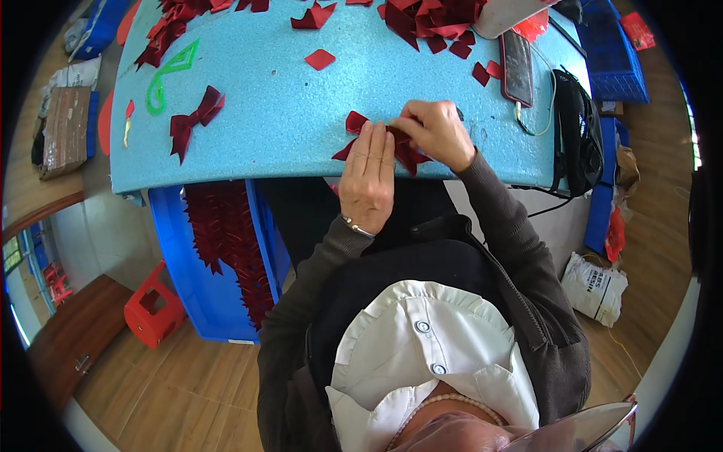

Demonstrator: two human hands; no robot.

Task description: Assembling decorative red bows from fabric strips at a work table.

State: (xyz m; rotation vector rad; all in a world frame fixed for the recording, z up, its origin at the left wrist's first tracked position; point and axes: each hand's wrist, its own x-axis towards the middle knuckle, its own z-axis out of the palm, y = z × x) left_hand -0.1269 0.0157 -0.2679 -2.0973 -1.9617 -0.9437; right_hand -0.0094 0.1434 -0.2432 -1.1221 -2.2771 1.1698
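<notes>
Near the front edge of the table lies a dark red velvet ribbon bow point(410, 157), partly covered by my hands. My left hand point(367, 181) rests on it with the fingers stretched flat and close together. At the bow's middle my right hand point(440, 134) is closed, thumb and fingers pinching the ribbon beside my left fingertips; the exact grip is hidden. A second finished-looking red bow point(196, 119) lies to the left, apart from both hands.
Loose red ribbon pieces point(433, 22) pile up at the far side. A green ribbon-shaped outline point(169, 74) lies at left. A phone point(517, 69) with a cable and a black bag point(578, 135) sit at right. Below the table, a blue crate point(172, 264) holds red bows beside a red stool point(156, 305).
</notes>
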